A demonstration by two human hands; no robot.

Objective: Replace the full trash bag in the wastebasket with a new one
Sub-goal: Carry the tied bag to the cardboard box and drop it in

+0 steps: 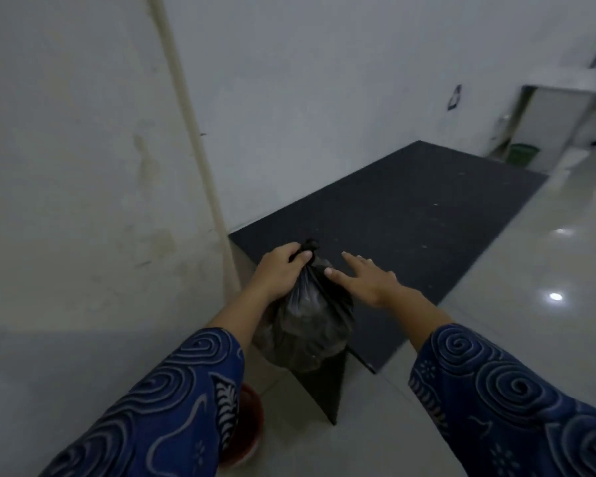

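Note:
A full black trash bag (307, 332) with a knotted top hangs in front of me, near the corner of a dark table. My left hand (279, 270) grips the bag's tied neck just below the knot. Beside the bag's upper right side, my right hand (365, 277) is spread flat with fingers apart, its thumb touching or nearly touching the plastic. A red wastebasket (246, 428) stands on the floor at lower left, mostly hidden behind my left sleeve; its inside cannot be seen.
The dark table (410, 215) runs along the white wall toward the back right. A pale pipe (200, 149) climbs the wall at the left. A green bin (522, 154) sits far off by a doorway. Glossy tiled floor (530, 287) spreads to the right.

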